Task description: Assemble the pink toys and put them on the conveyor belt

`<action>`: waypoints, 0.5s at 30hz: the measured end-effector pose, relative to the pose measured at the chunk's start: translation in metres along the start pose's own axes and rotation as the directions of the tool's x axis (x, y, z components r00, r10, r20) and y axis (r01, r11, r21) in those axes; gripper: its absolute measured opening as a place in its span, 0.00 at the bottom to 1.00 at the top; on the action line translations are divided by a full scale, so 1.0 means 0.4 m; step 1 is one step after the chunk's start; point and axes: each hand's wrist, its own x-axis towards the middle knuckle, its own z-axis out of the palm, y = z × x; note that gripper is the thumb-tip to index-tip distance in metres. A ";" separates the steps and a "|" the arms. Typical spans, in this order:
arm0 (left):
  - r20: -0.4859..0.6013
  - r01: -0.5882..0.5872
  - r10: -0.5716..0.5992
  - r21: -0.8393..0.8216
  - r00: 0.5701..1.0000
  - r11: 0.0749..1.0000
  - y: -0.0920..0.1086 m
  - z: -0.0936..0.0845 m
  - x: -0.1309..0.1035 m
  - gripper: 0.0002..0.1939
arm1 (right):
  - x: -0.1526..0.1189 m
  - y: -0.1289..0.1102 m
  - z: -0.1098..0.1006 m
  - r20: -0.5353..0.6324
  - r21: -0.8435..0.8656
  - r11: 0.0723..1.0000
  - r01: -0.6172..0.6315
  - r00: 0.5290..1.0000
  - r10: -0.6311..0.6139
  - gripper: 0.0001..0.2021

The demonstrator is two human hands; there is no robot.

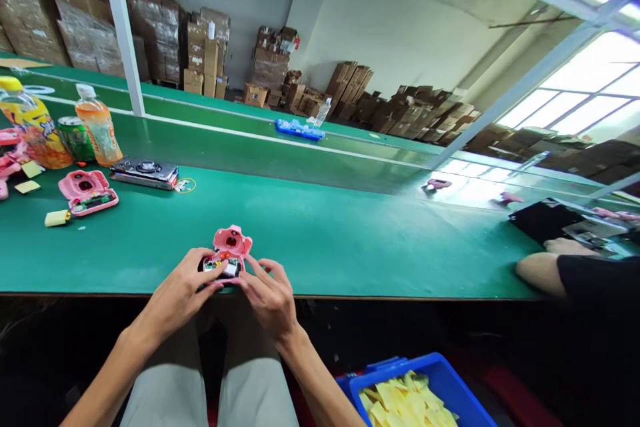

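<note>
A pink plastic casing (233, 240) stands opened up at the front edge of the green table, showing a green circuit board and a white block inside. My left hand (186, 282) grips its left side, with fingers on the board and the rim. At its right side my right hand (270, 293) pinches the lower rim. Both hands are closed on the casing. Further left lies a second opened pink casing (86, 193) with a circuit board in it, and a yellow piece (57, 218) beside it.
Bottles (98, 125), a green can (76, 139) and a dark flat box (145, 172) stand at the left. A blue tray (300, 129) lies on the far belt. Below the table, a blue bin (440, 373) holds yellow pieces. Another person's arm (543, 273) rests at the right.
</note>
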 end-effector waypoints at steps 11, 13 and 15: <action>-0.035 0.084 -0.085 -0.023 0.996 0.996 0.013 -0.001 0.012 0.22 | 0.533 -0.001 0.000 0.944 -0.263 0.886 -0.383 0.087 0.318 0.22; -0.033 0.123 -0.126 -0.085 0.991 0.989 0.021 -0.002 0.010 0.24 | 0.524 -0.010 0.009 0.959 -0.254 0.895 -0.365 0.025 0.283 0.20; -0.066 0.159 -0.172 -0.169 0.983 0.973 0.024 -0.005 0.009 0.23 | 0.504 -0.020 0.008 0.963 -0.244 0.906 -0.345 0.026 0.269 0.19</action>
